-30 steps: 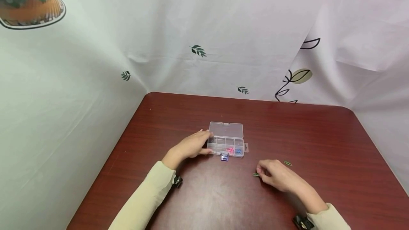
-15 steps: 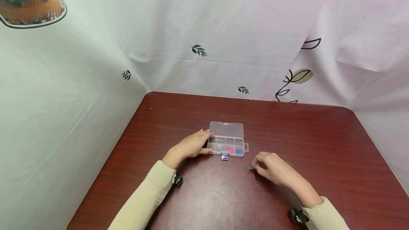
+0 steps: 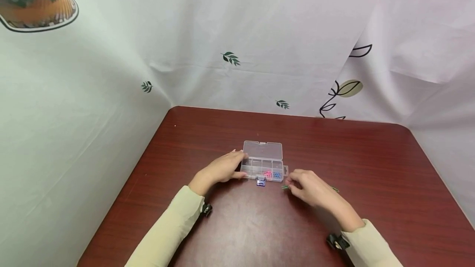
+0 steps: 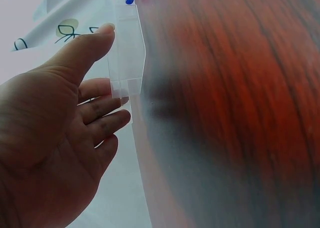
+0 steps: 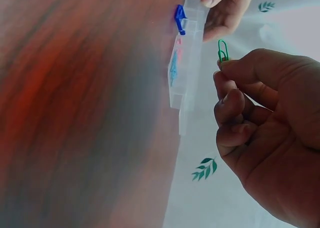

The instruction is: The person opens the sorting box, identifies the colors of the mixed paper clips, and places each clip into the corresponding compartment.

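A clear plastic compartment box lies on the table with its lid raised towards the back. Small pink pieces and blue pieces fill two front compartments at its right. My left hand holds the box's left end, thumb at the front and fingers behind. Just right of the box, my right hand pinches a green paper clip between thumb and index finger; its looped end sticks out. Another green clip lies on the table, partly hidden behind the right hand.
A blue latch hangs at the box's front edge, and a hanging tab juts from its right side. The reddish-brown table is bordered by white patterned cloth at the back and sides.
My right hand has moved left and farther back with the pinched green paper clip, closer to the box. The left hand and box have stayed in place.
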A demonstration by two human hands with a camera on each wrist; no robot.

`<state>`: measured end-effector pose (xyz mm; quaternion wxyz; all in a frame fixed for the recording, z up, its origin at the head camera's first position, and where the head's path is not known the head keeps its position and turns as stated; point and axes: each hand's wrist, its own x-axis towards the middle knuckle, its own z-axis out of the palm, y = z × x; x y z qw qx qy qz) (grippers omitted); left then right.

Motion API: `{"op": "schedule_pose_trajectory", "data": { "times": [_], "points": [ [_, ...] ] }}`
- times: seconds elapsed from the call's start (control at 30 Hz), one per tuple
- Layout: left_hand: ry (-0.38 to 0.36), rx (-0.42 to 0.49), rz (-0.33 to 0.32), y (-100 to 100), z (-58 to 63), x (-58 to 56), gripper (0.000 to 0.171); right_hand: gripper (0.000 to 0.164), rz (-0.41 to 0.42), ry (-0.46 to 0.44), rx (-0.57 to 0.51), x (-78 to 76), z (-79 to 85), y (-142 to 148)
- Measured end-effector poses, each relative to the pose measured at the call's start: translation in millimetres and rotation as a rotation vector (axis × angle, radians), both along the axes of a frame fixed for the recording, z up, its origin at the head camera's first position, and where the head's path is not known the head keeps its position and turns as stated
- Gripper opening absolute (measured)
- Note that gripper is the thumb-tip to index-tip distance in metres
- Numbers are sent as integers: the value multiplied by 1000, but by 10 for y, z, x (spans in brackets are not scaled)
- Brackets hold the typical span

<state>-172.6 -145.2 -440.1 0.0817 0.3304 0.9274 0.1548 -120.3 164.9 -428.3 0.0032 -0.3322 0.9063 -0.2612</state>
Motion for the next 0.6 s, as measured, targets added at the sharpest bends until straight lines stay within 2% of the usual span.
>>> {"op": "schedule_pose_trajectory", "data": {
  "times": [0.13, 0.6],
  "points": [
    [2, 1, 2, -1, -6, -1, 51, 14, -9, -15, 4, -46, 24, -54],
    [14, 5, -11, -7, -12, -6, 51, 16, 24, 24, -13, -193, 84, -248]
  ]
}}
